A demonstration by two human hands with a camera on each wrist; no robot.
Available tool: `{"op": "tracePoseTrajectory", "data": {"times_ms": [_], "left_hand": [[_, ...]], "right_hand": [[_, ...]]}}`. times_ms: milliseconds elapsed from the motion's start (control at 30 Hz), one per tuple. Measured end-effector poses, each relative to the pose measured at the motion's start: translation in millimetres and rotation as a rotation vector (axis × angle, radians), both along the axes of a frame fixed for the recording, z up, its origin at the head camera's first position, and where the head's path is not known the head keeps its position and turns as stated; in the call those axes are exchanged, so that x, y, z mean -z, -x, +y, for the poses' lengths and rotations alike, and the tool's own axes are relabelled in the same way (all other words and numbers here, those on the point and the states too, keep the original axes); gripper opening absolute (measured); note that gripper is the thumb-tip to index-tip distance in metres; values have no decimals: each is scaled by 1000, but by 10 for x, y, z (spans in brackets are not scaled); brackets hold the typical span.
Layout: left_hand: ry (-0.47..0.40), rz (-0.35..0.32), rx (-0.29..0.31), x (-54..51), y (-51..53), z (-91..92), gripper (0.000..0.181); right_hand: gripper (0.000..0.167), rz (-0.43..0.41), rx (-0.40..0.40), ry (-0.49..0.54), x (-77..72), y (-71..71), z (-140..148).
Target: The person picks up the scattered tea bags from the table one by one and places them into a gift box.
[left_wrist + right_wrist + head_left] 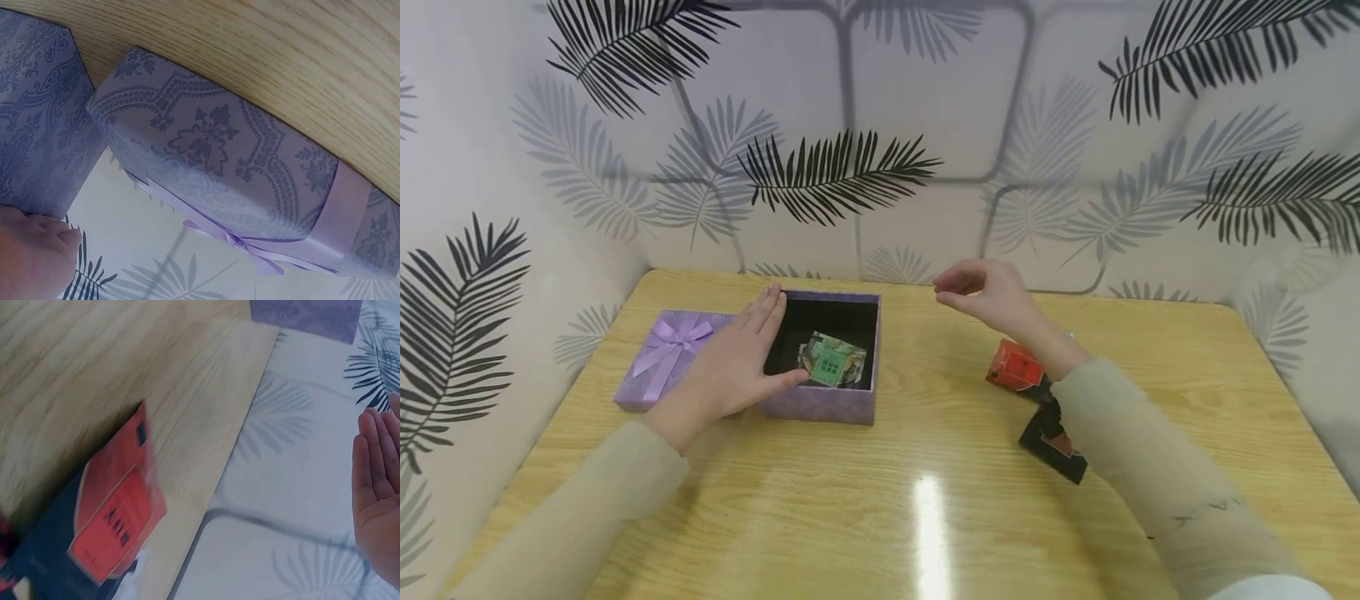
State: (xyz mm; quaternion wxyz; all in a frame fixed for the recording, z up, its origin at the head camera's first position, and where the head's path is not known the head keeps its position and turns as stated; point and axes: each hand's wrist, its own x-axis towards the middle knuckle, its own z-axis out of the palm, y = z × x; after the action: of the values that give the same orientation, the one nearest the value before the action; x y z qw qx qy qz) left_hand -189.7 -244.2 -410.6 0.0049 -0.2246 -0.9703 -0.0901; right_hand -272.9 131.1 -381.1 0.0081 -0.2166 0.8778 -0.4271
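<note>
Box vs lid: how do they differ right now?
The box stands open, its black inside showing; the lid shows a closed top.
The lid carries a ribbon bow; no ribbon shows on the box.
The left hand touches the box's rim; the lid lies to the box's left.
Shared: patterned purple covering, and both are on the table.

Box (820, 407): patterned paper outside, faint sheen; inside, you see matt black.
Lid (200, 137), left of the box: same smooth patterned paper.
Ribbon (340, 209), left of the box: satiny cloth, soft gloss.
Red packet (1017, 365), right of the box: smooth printed surface, paper or film, you can't tell which.
Table (820, 500), under the box: wood-grained, smooth, glossy enough to give you a glare.
</note>
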Motion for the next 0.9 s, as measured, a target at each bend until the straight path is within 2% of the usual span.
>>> {"op": "tracePoseTrajectory", "data": {"times_ms": [300, 567, 900], "left_hand": [[11, -4, -14, 1, -19, -26, 116], [21, -3, -19, 7, -7, -13, 114], [18, -11, -13, 9, 7, 0, 116]], "right_hand": [[25, -38, 56, -21, 107, 43, 380], [27, -59, 61, -62, 185, 21, 665], [35, -138, 49, -84, 407, 7, 994]]}}
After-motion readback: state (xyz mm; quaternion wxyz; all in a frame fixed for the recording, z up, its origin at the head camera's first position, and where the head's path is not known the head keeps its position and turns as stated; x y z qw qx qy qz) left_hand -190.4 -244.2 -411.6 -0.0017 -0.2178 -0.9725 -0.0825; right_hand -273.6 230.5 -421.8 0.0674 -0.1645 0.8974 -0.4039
